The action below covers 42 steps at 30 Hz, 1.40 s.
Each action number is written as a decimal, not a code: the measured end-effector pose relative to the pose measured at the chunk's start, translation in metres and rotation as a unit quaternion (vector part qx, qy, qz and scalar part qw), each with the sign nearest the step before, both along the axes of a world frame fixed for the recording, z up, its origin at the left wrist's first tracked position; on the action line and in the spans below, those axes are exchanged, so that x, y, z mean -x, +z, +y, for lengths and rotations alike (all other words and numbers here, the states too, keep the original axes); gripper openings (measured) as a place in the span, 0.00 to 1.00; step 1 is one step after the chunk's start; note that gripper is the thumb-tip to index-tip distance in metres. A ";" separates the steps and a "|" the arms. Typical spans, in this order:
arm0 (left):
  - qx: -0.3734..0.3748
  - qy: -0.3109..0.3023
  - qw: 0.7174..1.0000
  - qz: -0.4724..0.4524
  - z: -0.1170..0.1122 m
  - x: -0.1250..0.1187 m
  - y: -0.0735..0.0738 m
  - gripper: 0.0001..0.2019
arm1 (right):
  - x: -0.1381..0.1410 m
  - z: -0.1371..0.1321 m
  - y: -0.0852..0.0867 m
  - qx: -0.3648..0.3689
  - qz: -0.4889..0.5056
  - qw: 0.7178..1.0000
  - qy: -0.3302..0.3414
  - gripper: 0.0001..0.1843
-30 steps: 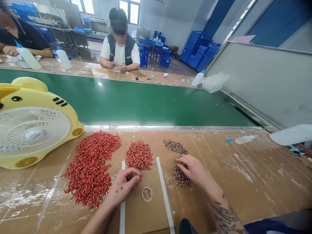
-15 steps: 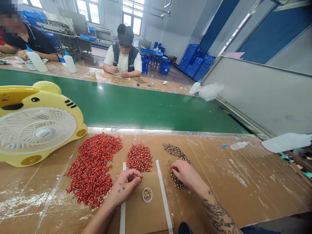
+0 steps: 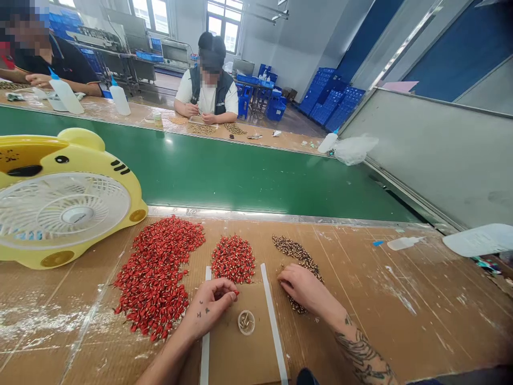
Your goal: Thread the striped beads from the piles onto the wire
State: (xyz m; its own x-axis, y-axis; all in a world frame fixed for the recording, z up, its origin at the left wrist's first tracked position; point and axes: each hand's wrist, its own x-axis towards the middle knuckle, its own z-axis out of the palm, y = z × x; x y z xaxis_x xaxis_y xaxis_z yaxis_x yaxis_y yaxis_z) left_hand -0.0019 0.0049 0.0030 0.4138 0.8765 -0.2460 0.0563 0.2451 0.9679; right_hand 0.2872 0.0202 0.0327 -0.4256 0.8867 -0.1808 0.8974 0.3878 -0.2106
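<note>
My left hand [image 3: 210, 307] is closed in a pinch over the left side of a cardboard sheet [image 3: 244, 361]. A small red piece [image 3: 236, 292] shows between thumb and forefinger. My right hand [image 3: 306, 289] rests low at the left edge of a pile of small dark-and-gold beads [image 3: 294, 248], partly covering it. Its fingers are bent together, and whatever they hold is hidden. Between the hands stands a small round clear cup [image 3: 246, 322] with thin pale bits in it. Just beyond the sheet lies a small heap of red pieces [image 3: 233, 259].
A larger heap of red pieces [image 3: 156, 278] lies left, beside a yellow animal-shaped fan [image 3: 136, 198]. Past the table runs a green belt [image 3: 240, 176]. Small bottle [image 3: 401, 243] and large bottle [image 3: 476, 240] lie right. Two people sit across; one person [image 3: 208, 96] handles small pieces.
My right hand has shifted slightly left and toward me along the bead pile. The left hand keeps its pinch on the red piece. The whole view has moved a little.
</note>
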 end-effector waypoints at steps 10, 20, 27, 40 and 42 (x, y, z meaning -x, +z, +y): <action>0.015 0.014 1.000 -0.016 0.001 0.000 0.006 0.08 | 0.002 0.004 -0.001 -0.030 0.106 0.992 -0.062 0.10; 0.006 0.001 1.000 -0.017 0.001 0.001 -0.006 0.09 | -0.023 0.019 0.008 -0.020 0.080 0.983 -0.165 0.14; 0.011 0.006 1.000 -0.013 0.001 0.000 0.000 0.09 | -0.012 0.028 -0.006 -0.027 0.084 0.984 -0.158 0.12; 0.011 0.023 0.999 -0.023 0.000 0.000 0.004 0.06 | 0.053 -0.002 -0.010 0.106 0.459 0.868 -0.156 0.06; 0.008 0.026 0.999 -0.021 0.001 0.000 0.005 0.06 | 0.070 -0.005 -0.007 0.125 0.483 0.857 -0.133 0.05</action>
